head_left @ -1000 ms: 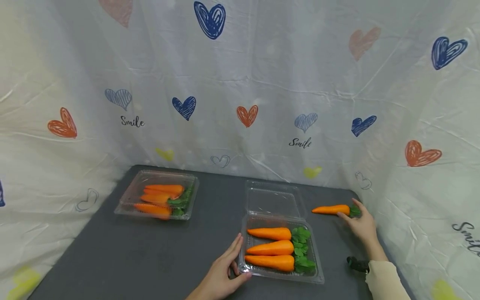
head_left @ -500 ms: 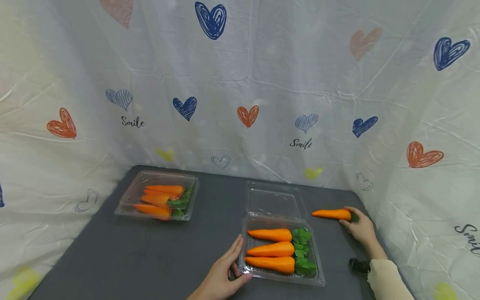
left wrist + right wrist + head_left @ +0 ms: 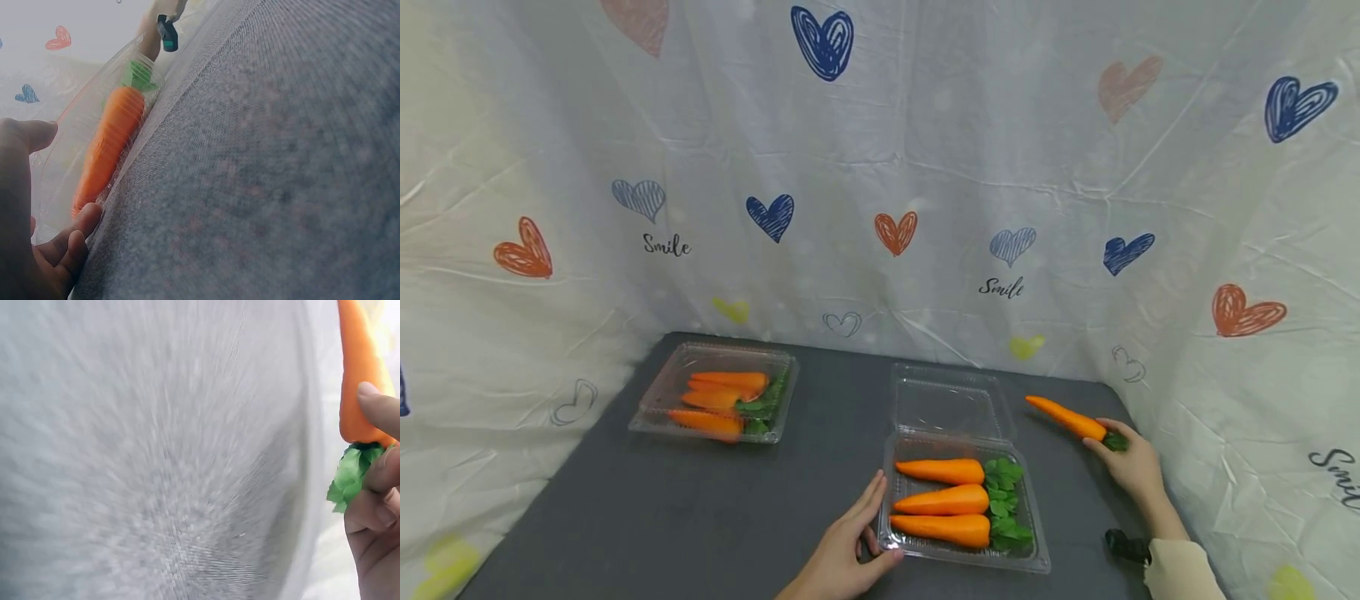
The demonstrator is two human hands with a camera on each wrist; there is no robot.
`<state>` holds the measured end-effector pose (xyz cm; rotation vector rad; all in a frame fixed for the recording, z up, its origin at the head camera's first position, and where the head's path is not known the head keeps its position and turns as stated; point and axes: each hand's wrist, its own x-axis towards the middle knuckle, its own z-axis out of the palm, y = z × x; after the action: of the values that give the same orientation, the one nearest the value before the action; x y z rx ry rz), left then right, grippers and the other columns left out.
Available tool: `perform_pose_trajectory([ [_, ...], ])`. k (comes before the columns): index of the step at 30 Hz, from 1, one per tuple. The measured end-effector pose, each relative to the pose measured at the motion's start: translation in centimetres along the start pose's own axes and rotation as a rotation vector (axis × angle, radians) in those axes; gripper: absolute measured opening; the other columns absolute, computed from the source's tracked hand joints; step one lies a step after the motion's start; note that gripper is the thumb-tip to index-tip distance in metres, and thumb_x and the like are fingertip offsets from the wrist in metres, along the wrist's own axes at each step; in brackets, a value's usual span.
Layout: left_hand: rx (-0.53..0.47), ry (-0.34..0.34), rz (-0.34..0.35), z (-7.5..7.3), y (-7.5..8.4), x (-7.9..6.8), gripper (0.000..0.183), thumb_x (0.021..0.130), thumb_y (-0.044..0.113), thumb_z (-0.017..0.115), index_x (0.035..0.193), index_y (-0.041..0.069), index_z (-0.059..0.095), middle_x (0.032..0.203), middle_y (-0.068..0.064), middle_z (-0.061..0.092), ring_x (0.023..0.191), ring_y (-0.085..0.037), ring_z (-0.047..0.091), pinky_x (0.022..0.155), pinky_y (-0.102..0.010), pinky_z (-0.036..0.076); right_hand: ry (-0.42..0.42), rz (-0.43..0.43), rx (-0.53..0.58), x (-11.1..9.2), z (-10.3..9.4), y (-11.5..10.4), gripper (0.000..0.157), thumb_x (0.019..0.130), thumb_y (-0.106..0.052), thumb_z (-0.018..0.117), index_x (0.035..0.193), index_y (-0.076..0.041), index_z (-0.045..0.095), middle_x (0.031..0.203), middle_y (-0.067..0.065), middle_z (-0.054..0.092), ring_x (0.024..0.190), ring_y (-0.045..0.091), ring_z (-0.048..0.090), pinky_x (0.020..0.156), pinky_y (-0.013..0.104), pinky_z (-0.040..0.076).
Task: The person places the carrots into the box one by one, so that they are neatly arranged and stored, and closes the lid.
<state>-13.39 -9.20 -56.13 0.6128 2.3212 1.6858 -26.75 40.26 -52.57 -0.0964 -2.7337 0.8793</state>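
Observation:
My right hand (image 3: 1133, 468) pinches a carrot (image 3: 1066, 417) by its thick end, near the green leaves; its tip points left and upward. In the right wrist view the thumb lies along the orange body of the carrot (image 3: 359, 369), and curled fingers are by the leaves (image 3: 353, 475). Left of it, a clear plastic box (image 3: 1037, 557) stands with its lid (image 3: 951, 402) folded back. Three carrots (image 3: 942, 500) lie side by side inside, leaves to the right. My left hand (image 3: 842, 546) rests against the box's left side, thumb at the front corner and fingers extended along the edge.
A second clear box (image 3: 655, 392), lid closed over several carrots, sits at the back left of the dark grey table (image 3: 715, 508). A white curtain (image 3: 850, 150) printed with hearts hangs behind and along both sides. A black wrist camera (image 3: 1126, 546) is on the right wrist.
The right hand has closed on the carrot lying at the right and tilted it, so its tip has risen. The left hand and both boxes have stayed in place.

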Motion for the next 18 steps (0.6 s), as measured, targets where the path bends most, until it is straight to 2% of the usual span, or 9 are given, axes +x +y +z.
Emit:
perform_pose_trajectory([
  [2,-0.002,0.0,0.002,0.0,0.0,0.0,0.091,0.1,0.041,0.075,0.17,0.013,0.025,0.178,-0.01,0.016,0.076,-0.001,0.058,0.062,-0.021,0.05,0.039,-0.015,0.001,-0.6,-0.2,-0.7,0.054,0.098,-0.033,0.079,0.137,0.002,0.066,0.131,0.033,0.065,0.104,0.043,0.063,0.086,0.053,0.049],
  [4,-0.005,0.0,0.004,0.0,0.1,0.0,0.091,0.1,0.04,0.075,0.17,0.013,0.025,0.178,-0.01,0.016,0.076,-0.001,0.058,0.062,-0.021,0.05,0.067,-0.034,0.01,-1.5,-0.3,-1.7,0.052,0.097,-0.032,0.081,0.135,0.0,0.068,0.114,0.03,0.071,0.079,0.032,0.062,0.069,0.04,0.048],
  [6,-0.007,0.001,0.013,0.0,0.1,0.0,0.09,0.1,0.039,0.075,0.17,0.012,0.025,0.177,-0.011,0.016,0.076,-0.001,0.058,0.062,-0.021,0.05,0.081,-0.051,0.031,-2.4,-0.4,-2.9,0.049,0.096,-0.032,0.082,0.134,-0.003,0.069,0.098,0.023,0.073,0.056,0.02,0.051,0.052,0.031,0.041],
  [8,-0.006,0.004,0.02,-0.1,0.1,0.0,0.09,0.1,0.038,0.075,0.17,0.012,0.025,0.177,-0.012,0.016,0.076,-0.001,0.058,0.061,-0.022,0.05,0.073,-0.055,0.07,-3.5,-0.3,-4.4,0.048,0.096,-0.032,0.083,0.134,-0.006,0.07,0.088,0.017,0.072,0.042,0.013,0.037,0.041,0.029,0.035],
  [12,-0.017,0.005,0.018,-0.1,0.1,-0.1,0.09,0.1,0.038,0.076,0.17,0.013,0.026,0.177,-0.012,0.016,0.075,-0.001,0.058,0.061,-0.022,0.05,0.039,-0.054,0.126,-5.8,0.1,-7.6,0.047,0.095,-0.033,0.083,0.134,-0.011,0.071,0.089,0.013,0.074,0.035,0.008,0.03,0.037,0.03,0.035],
  [15,-0.028,-0.002,0.01,0.0,0.0,-0.1,0.09,0.1,0.038,0.076,0.17,0.014,0.025,0.177,-0.011,0.015,0.075,-0.001,0.058,0.061,-0.022,0.05,0.012,-0.053,0.157,-7.5,0.6,-9.8,0.045,0.093,-0.031,0.085,0.133,-0.014,0.072,0.069,0.008,0.065,0.035,0.005,0.027,0.037,0.029,0.035],
  [17,-0.027,-0.003,0.014,0.0,-0.1,0.0,0.091,0.1,0.039,0.076,0.17,0.014,0.025,0.177,-0.012,0.015,0.075,-0.001,0.058,0.061,-0.022,0.05,-0.007,-0.062,0.18,-8.4,1.1,-11.1,0.044,0.091,-0.029,0.086,0.132,-0.015,0.073,0.053,0.001,0.05,0.035,0.003,0.025,0.036,0.028,0.034],
  [18,-0.025,-0.002,0.02,0.0,-0.1,0.0,0.09,0.1,0.038,0.076,0.17,0.013,0.025,0.177,-0.012,0.015,0.075,-0.001,0.058,0.061,-0.022,0.05,-0.014,-0.08,0.193,-8.8,1.4,-11.6,0.044,0.091,-0.027,0.087,0.131,-0.015,0.074,0.057,-0.002,0.053,0.036,0.002,0.024,0.036,0.028,0.033],
])
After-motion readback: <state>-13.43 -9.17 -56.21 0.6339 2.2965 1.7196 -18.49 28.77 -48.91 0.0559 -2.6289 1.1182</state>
